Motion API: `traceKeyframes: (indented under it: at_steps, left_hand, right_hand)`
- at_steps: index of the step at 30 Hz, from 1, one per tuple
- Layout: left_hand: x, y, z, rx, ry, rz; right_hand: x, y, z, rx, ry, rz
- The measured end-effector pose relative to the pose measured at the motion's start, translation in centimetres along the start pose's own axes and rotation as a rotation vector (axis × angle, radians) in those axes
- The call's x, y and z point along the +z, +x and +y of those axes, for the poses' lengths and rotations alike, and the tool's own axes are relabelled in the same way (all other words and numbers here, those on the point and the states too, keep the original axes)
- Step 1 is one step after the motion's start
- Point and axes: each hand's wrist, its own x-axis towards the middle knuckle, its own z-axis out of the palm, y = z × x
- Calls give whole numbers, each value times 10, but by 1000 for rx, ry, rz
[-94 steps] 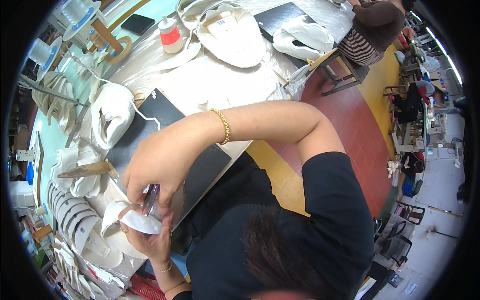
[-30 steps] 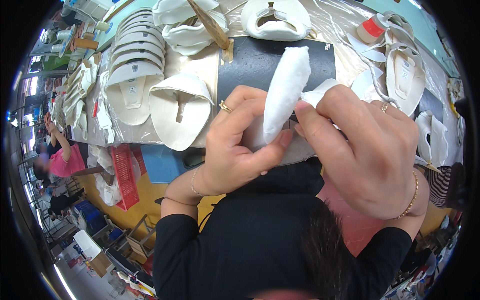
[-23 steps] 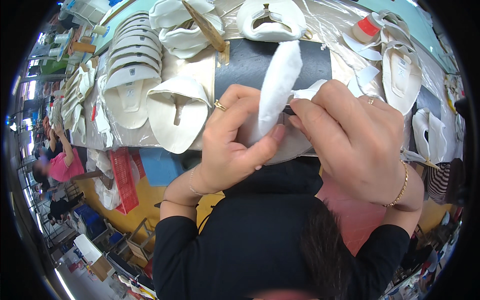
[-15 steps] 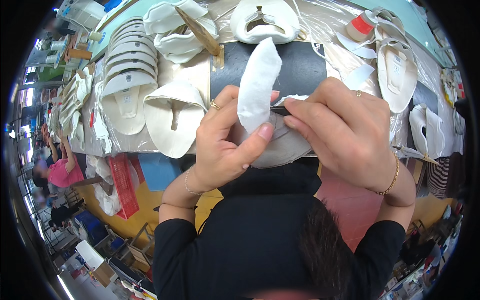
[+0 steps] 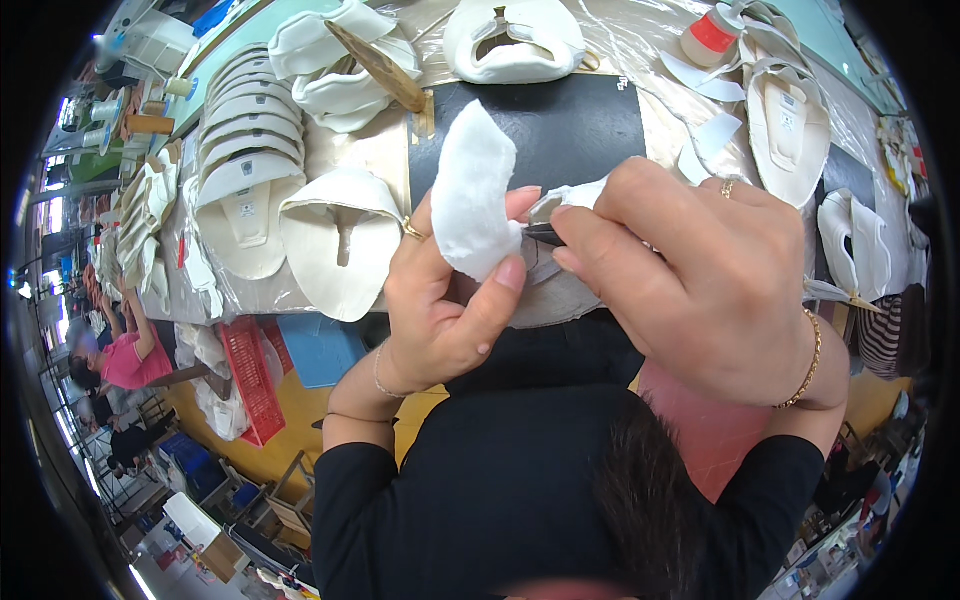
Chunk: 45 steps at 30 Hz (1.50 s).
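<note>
My left hand point(image 5: 435, 310) is closed with its thumb and fingers on a light grey shoe upper point(image 5: 560, 295) and a white, fuzzy padding strip point(image 5: 474, 190). The strip sticks up and leans left, its lower end by my thumb. Close by, my right hand point(image 5: 700, 265) pinches the lined edge of the same upper. A narrow dark shape shows at that edge, partly hidden by my fingertips; I cannot tell what it is. Most of the upper lies behind my hands. Beneath them is a black mat point(image 5: 530, 130) on the plastic-covered table.
Left stand a row of nested cream shoe uppers point(image 5: 250, 185), a single upper point(image 5: 340, 235) and a wooden-handled tool point(image 5: 375, 65). A padded upper point(image 5: 512, 42) sits beyond the mat. A red-banded bottle point(image 5: 712, 35) stands far right. A person in pink point(image 5: 135, 355) works far left.
The padding strip has shifted left and now leans more. My right hand has moved slightly right, opening up the upper's lined edge between my hands. The whole view has shifted a little.
</note>
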Motion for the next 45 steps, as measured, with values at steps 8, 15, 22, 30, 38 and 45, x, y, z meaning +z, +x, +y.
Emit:
traceKeyframes:
  at_steps: [8,15,22,30,38,45]
  left_hand:
    - [2,-1,2,50,51,10]
    - [3,1,0,74,19,0]
    - [-3,-1,0,36,47,-9]
    - [-6,23,-13,566,317,-88]
    - [-12,8,-39,533,585,-36]
    - [6,-32,-67,2,518,10]
  right_hand:
    - [3,-2,-3,16,15,6]
    - [3,-2,-7,-57,-99,3]
    - [1,-3,2,-5,51,-48]
    - [25,12,56,64,855,-398]
    - [27,-17,30,34,225,-160]
    - [97,-38,22,141,369,-228]
